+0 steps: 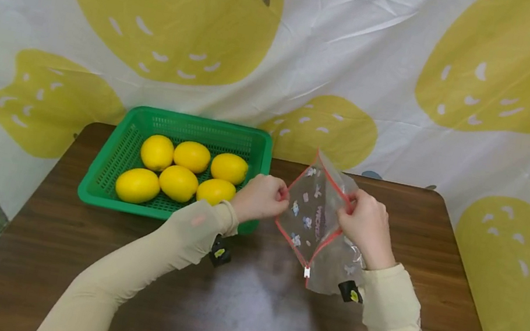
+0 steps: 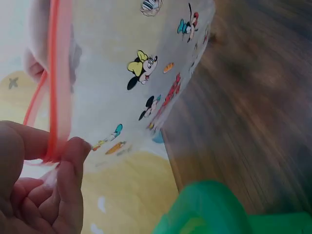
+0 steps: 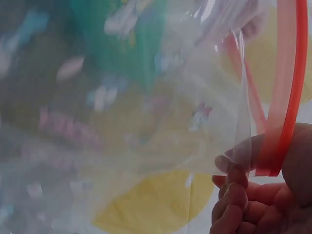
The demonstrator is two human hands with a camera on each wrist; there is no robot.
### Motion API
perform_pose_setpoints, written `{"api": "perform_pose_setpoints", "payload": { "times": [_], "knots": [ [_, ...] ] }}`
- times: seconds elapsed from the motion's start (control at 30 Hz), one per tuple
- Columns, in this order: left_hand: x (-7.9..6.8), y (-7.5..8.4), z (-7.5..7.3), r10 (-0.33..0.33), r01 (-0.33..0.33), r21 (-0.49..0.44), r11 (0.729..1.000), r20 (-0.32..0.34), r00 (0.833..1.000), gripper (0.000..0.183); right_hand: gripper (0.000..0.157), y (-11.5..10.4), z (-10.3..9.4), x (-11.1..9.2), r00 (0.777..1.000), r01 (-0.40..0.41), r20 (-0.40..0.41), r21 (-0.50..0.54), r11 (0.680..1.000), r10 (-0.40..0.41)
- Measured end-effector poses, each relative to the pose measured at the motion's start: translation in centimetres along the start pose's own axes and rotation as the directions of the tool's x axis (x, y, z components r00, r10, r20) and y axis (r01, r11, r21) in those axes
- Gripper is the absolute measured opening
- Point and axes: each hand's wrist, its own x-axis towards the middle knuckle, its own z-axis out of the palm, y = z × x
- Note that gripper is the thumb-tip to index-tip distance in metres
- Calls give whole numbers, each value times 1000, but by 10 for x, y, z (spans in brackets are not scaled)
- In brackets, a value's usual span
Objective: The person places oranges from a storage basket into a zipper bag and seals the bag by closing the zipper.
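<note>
The bag's (image 1: pixel 315 221) lower end is hidden behind the right hand (image 1: pixel 366 226) and sleeve. Its print is too small to read in the head view and blurred in the right wrist view. The left hand (image 1: pixel 261 197) covers part of 1 lemon (image 1: pixel 215 190) and the basket's (image 1: pixel 108 161) near corner. The basket is a blurred green patch in the left wrist view.

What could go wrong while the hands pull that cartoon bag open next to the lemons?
The left hand and right hand only pinch the zip bag by its thin red rims, so a rim might slip free and the mouth close. Pulling hard might tear the clear plastic. The left arm also lies close to the green basket and might nudge it.
</note>
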Motion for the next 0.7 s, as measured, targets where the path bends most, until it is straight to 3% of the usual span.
{"api": "perform_pose_setpoints", "payload": {
  "times": [0.23, 0.37, 0.53, 0.7],
  "knots": [
    [2, -12, -8, -15, 15, 20, 1000, -23, 1000, 8, 16, 12, -12, 1, 996, -42, 80, -56, 998, 46],
    [5, -22, -13, -43, 44, -48, 998, 27, 999, 10, 13, 21, -19, 2, 994, -38, 103, -73, 997, 46],
    [8, -40, -18, -126, 141, -176, 974, 92, 988, 15, 13, 34, -28, 3, 989, -61, 128, -57, 997, 68],
    [7, -47, -24, -159, 184, -196, 963, 137, 978, 16, 14, 42, -35, 4, 979, -71, 191, -21, 997, 74]
  ]
}}
